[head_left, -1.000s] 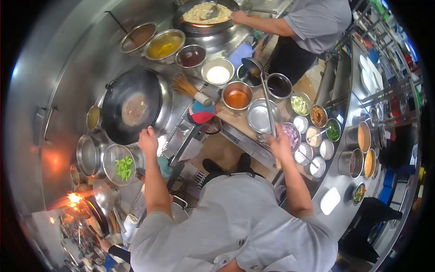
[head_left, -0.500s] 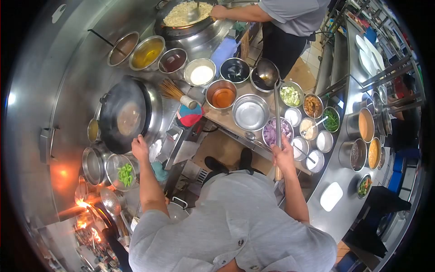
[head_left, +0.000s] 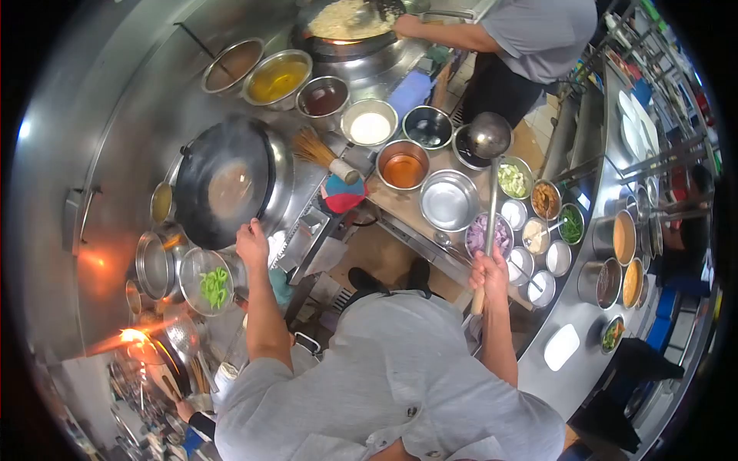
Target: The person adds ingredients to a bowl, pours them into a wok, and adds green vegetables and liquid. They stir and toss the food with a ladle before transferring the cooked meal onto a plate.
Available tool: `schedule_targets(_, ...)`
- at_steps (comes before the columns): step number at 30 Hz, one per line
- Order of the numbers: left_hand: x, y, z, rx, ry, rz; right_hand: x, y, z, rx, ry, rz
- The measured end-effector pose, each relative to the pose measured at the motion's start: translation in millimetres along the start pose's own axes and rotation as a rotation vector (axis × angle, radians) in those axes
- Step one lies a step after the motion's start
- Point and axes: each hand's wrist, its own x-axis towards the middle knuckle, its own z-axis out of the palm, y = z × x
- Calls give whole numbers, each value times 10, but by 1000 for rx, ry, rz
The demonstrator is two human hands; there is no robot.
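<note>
My left hand (head_left: 252,242) is closed on the near rim of a dark wok (head_left: 201,165), which sits on the range at the left. A pale brown patch with light steam over it shows at the wok's bottom. In my right hand (head_left: 490,275) is the wooden end of a long-handled ladle (head_left: 490,137). The ladle's round metal bowl hangs over a dark steel bowl (head_left: 466,150). Below its shaft stands a bowl of chopped purple onion (head_left: 478,234). A steel bowl of clear liquid (head_left: 448,201) is left of the shaft.
A bamboo brush (head_left: 319,152) lies right of the wok. Oil (head_left: 273,81) and sauce bowls line the back. Green pepper pieces (head_left: 214,287) sit in a strainer. Flames (head_left: 138,342) burn lower left. Another person's hand (head_left: 407,26) is at a second wok (head_left: 350,21).
My view has shifted, so most things sit further right. The ladle's bowl has turned and moved slightly right over the dark bowl. The other person's utensil has moved to the right in the far wok.
</note>
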Motion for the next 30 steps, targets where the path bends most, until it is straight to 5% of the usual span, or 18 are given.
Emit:
schedule_targets(6,-4,-49,-11,39,23,48,108,169,97,-298,57,-117)
schedule_targets(13,-9,-84,-37,-6,91,82,4,296,367,-70,224,-138)
schedule_targets(15,-7,-78,-48,43,54,52,83,289,269,156,58,-6)
schedule_targets(18,-43,-61,-79,58,90,63,-185,307,795,150,-322,-9)
schedule_targets(21,-45,-24,-142,-14,54,26,-350,421,1422,40,-454,145)
schedule_targets(26,-35,-39,-182,-84,-7,-15,-164,893,2679,-340,-655,353)
schedule_targets(30,-42,-38,-278,-134,-37,-49,268,1548,3608,-730,-718,262)
